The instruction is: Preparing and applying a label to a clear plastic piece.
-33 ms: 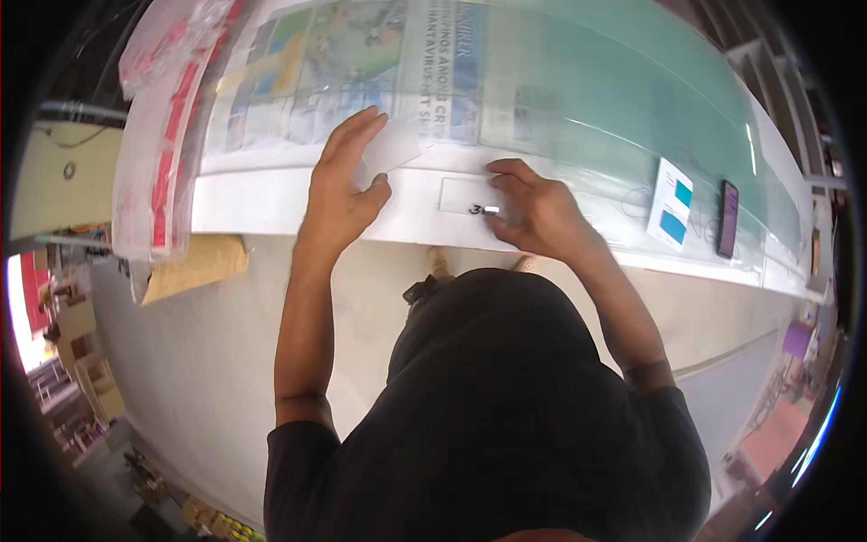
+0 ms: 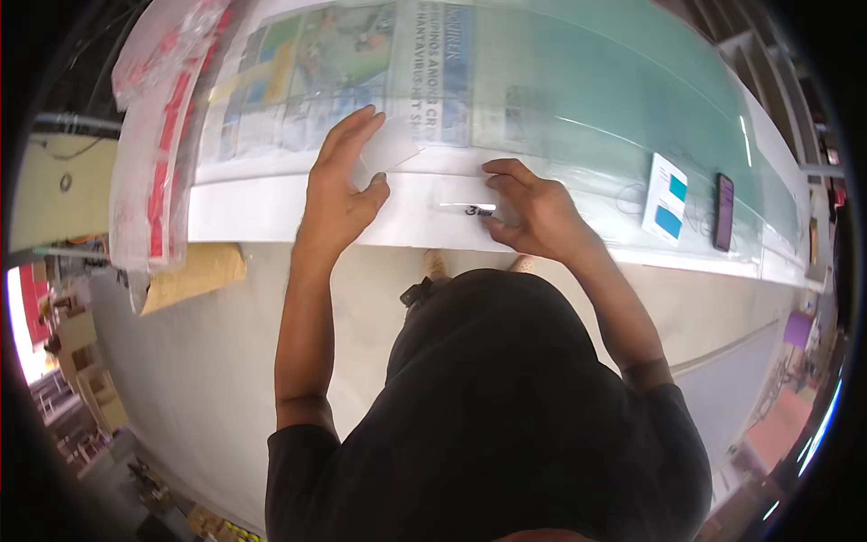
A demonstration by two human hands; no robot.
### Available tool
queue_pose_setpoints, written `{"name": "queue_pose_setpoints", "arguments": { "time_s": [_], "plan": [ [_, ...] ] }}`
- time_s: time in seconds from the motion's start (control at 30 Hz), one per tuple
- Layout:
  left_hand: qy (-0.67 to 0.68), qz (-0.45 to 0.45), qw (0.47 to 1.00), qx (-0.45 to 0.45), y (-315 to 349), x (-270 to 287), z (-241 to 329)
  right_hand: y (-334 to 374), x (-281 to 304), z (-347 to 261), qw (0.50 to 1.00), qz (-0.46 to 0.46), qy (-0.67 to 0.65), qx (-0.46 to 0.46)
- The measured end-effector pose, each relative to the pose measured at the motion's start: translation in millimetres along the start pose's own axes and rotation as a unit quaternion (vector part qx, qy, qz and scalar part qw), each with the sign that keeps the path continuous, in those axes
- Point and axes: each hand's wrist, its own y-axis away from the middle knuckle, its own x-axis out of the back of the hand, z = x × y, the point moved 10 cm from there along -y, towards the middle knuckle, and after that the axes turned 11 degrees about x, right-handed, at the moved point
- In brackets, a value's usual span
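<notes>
My left hand is curved around a small pale, see-through sheet, its thumb and fingers on either side of the near edge. To its right, my right hand grips the right end of a clear flat rectangular piece with dark print near the fingers. Both pieces are over the white front strip of the table. Glare hides part of the clear piece's outline, and I cannot tell whether it touches the table.
Newspaper pages lie under a clear sheet on the table, beside a greenish glass area. On the right are a white and teal card and a phone. Plastic-wrapped packaging and a brown paper piece are on the left.
A bright streak of glare now crosses the clear piece in my right hand. The view has shifted slightly; both hands keep their hold.
</notes>
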Motion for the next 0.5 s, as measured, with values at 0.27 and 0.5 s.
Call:
{"name": "queue_pose_setpoints", "arguments": {
  "time_s": [0.27, 0.5],
  "plan": [
    [0.036, -0.075, 0.993, -0.086, -44.9, -84.3, 68.1, 79.2, 95.7, 37.4, 0.982, 0.119, 0.084, -0.121],
    [-0.008, -0.128, 0.98, -0.151, -64.2, -167.8, 117.3, 140.8, 114.8, 53.4, 0.974, 0.11, 0.057, -0.19]
  ]
}}
